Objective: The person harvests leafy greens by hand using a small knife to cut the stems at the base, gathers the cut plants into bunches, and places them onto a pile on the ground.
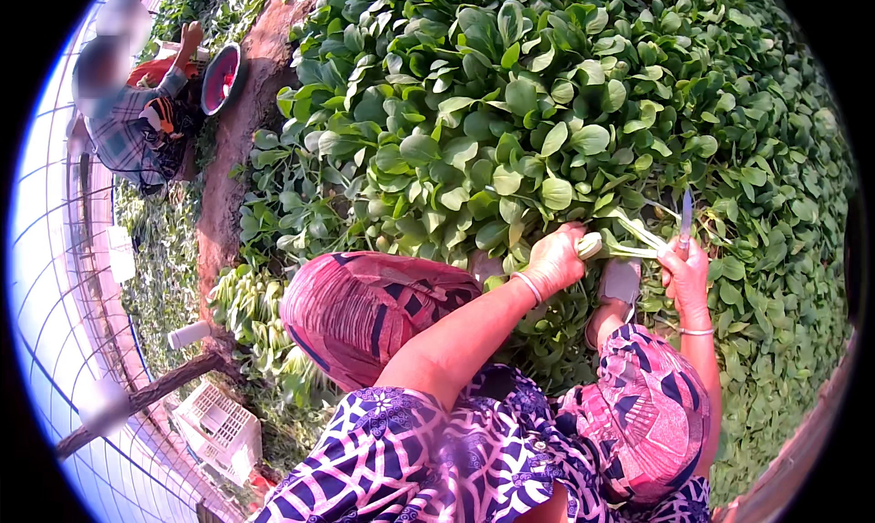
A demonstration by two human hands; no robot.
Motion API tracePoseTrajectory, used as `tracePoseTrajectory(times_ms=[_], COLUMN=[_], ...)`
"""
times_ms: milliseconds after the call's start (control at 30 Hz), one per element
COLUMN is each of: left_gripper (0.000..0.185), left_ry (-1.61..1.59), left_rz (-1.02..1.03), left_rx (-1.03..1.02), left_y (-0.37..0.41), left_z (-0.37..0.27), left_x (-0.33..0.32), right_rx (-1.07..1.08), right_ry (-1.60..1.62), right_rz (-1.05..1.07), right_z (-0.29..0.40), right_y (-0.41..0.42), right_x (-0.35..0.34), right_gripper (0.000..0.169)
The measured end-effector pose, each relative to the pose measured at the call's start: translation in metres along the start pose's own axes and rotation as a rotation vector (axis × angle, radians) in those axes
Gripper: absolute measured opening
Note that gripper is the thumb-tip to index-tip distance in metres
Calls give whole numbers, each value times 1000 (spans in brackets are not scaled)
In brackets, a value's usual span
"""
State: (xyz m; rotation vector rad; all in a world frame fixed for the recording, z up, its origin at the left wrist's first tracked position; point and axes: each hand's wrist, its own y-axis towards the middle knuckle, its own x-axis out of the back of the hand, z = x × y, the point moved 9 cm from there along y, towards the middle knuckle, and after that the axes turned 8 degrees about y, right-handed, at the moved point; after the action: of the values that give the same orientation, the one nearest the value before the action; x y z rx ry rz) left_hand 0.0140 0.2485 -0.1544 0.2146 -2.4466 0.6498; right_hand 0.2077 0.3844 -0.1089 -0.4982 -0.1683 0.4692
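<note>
My left hand (555,258) is closed around a leafy green plant, whose pale cut stem base (588,245) sticks out at the right of the fist. In my right hand (685,270) is a small knife (686,212) with its blade pointing up and away from me. The thumb and fingers of that hand also pinch the end of some pale green stalks (632,251), which stretch between the two hands. Dense leafy greens (519,99) grow right in front of and around both hands.
A worker in a checked shirt (130,130) crouches at the upper left beside a round basin (222,79). A bare soil path (232,147) runs along the bed. At the lower left are a white plastic crate (219,431), a wooden pole (178,376) and netting. My knees are beside my arms.
</note>
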Motion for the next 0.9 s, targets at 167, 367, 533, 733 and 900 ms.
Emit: tracePoseTrajectory(times_ms=[167,367,533,733,900], left_gripper=[33,24,57,39,40], left_ry=[-303,-637,-993,-1260,-1341], left_rz=[-205,-468,-539,-296,-380], left_rx=[47,-103,-362,-507,-497], left_y=[-39,-67,-102,-139,-166], left_z=[-13,-49,-67,-70,-58], left_x=[49,119,155,181,194], right_rx=[127,218,218,270,275], right_ry=[-233,-801,-773,-393,-335], right_rz=[38,204,367,402,470], right_z=[88,165,201,206,194], right_y=[-31,-70,-120,-149,-147], right_x=[-1,-71,-171,-222,-242], right_gripper=[17,16,19,21,21])
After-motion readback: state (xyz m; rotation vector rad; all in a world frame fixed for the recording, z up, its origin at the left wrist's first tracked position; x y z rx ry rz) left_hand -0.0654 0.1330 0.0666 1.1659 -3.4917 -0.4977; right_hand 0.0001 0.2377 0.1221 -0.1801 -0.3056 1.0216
